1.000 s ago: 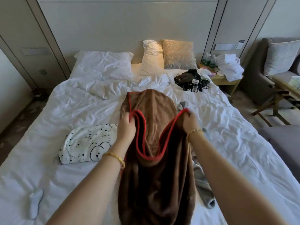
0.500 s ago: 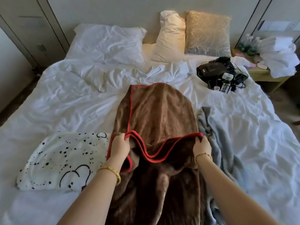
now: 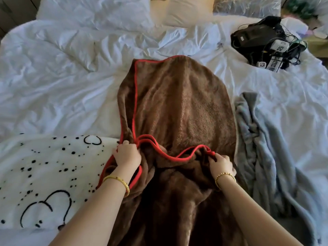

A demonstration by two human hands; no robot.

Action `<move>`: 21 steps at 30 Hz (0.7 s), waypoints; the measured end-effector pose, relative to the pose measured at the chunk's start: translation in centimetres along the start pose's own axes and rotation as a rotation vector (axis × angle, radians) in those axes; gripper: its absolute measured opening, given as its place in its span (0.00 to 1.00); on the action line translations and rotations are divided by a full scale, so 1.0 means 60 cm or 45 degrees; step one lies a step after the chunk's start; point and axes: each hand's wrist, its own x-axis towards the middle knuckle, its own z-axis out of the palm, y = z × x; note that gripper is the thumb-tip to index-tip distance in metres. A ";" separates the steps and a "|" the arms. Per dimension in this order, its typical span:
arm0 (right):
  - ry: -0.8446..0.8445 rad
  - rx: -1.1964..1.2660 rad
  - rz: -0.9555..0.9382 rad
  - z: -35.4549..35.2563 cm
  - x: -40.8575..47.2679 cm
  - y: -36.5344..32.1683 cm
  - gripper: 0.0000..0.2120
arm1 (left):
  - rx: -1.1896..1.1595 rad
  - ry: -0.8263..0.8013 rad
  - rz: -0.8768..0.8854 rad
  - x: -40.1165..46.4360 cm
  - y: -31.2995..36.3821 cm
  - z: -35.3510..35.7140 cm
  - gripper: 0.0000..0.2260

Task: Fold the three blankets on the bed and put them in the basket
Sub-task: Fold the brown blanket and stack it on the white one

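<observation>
Currently both hands are gripping the brown blanket (image 3: 177, 107) by its red-trimmed edge, left hand (image 3: 126, 155) at the left corner, right hand (image 3: 221, 162) at the right, set apart across its width. It is lying mid-bed, only partly folded. Left, the spotted white blanket (image 3: 44, 171) looks folded; right, the grey blanket (image 3: 266, 148) is lying crumpled. Farther off, pillows (image 3: 95, 11). No basket is showing; judging early.

Bedroom: rumpled bed (image 3: 71, 71), pillows (image 3: 94, 11)
</observation>
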 end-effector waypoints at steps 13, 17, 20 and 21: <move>0.220 -0.116 -0.067 0.030 -0.046 0.005 0.14 | -0.092 0.563 0.947 -0.108 0.009 -0.005 0.03; 0.195 0.090 -0.122 0.018 -0.096 0.014 0.14 | -0.296 0.069 0.443 -0.132 0.027 0.002 0.14; -0.072 -0.099 -0.137 0.013 -0.133 0.028 0.17 | -0.097 -0.257 0.326 -0.151 0.002 0.001 0.13; -0.164 -0.150 -0.135 0.008 -0.150 0.034 0.18 | 0.001 -0.355 0.324 -0.167 -0.008 0.004 0.13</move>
